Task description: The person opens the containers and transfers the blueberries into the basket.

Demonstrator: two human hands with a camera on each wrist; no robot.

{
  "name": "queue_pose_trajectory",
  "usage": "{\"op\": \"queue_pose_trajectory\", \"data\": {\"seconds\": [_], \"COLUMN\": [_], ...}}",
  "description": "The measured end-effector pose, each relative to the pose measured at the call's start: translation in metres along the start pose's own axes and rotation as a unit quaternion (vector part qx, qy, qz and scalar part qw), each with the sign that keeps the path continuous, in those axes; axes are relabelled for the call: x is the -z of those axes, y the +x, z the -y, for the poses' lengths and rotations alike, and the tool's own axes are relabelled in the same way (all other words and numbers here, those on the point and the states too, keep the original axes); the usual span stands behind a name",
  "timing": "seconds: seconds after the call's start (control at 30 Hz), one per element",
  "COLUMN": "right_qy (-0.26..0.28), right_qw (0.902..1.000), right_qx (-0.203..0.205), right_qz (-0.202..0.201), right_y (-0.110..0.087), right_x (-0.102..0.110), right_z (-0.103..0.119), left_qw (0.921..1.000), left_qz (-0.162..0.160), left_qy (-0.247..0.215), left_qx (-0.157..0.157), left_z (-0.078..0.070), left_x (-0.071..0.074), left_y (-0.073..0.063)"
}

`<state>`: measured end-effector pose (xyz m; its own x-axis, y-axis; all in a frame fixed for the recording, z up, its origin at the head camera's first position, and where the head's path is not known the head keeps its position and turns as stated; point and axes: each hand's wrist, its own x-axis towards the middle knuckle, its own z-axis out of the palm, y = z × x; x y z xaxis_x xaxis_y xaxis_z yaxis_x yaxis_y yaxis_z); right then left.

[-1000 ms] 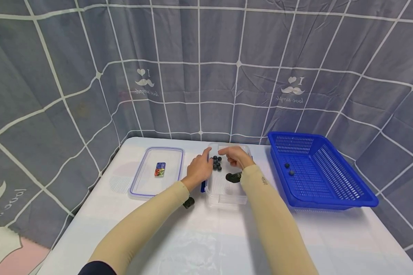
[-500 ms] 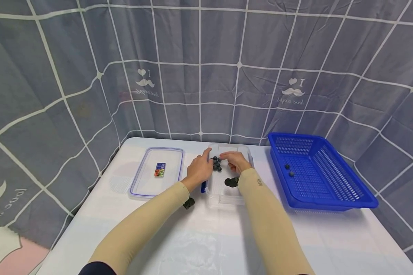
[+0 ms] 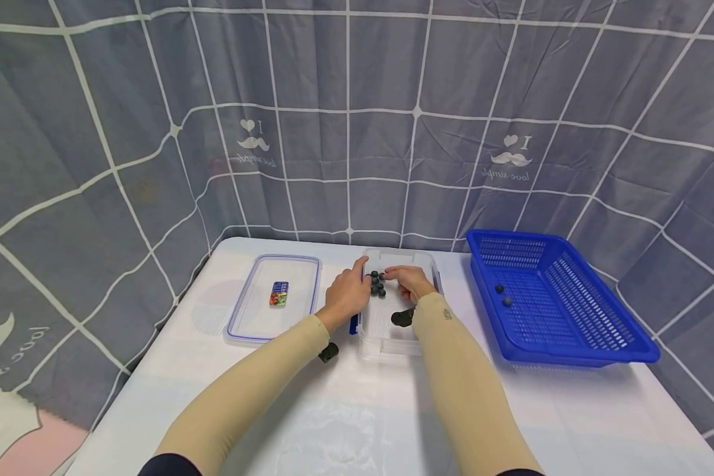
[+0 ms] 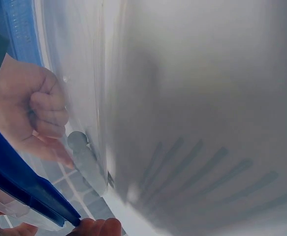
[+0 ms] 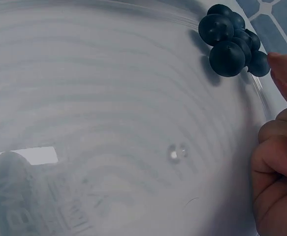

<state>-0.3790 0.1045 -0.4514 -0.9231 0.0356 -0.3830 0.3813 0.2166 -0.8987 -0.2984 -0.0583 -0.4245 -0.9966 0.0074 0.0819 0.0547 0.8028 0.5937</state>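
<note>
A clear plastic container (image 3: 387, 330) stands mid-table, with several blueberries (image 3: 376, 289) clustered at its left far side. My left hand (image 3: 348, 294) grips the container's left wall. In the left wrist view, fingers (image 4: 101, 227) show beside the blue latch (image 4: 30, 182). Inside the container, my right hand (image 3: 410, 281) has its index finger stretched toward the cluster and the other fingers curled. The right wrist view puts that index fingertip (image 5: 276, 61) right at one berry of the pile (image 5: 227, 58).
To the left lies a clear lid (image 3: 256, 311) with a blue rim and a small colourful label (image 3: 278, 293). A blue perforated basket (image 3: 571, 350) on the right holds two blueberries (image 3: 503, 295). Behind the table hangs a grey checked curtain (image 3: 381, 145).
My right hand has moved slightly left and lower toward the blueberries, its index finger now at the cluster. My left hand stays on the container wall.
</note>
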Motion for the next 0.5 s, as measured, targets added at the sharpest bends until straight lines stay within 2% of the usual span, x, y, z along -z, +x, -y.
{"op": "queue_pose_trajectory", "data": {"seconds": [0.3,0.5], "right_qy": [-0.047,-0.047], "right_qw": [0.9989,0.9988], "right_qx": [0.000,0.010], "right_qz": [-0.007,-0.011], "right_y": [0.0042,0.0053], "right_x": [-0.0012,-0.0027], "right_z": [-0.0021,-0.0042], "left_qw": [1.0000,1.0000], "left_qz": [0.001,0.003], "left_qy": [0.000,-0.003], "left_qx": [0.000,-0.002], "left_z": [0.0001,0.0000], "left_x": [0.0004,0.0006], "left_y": [-0.0002,-0.0005]}}
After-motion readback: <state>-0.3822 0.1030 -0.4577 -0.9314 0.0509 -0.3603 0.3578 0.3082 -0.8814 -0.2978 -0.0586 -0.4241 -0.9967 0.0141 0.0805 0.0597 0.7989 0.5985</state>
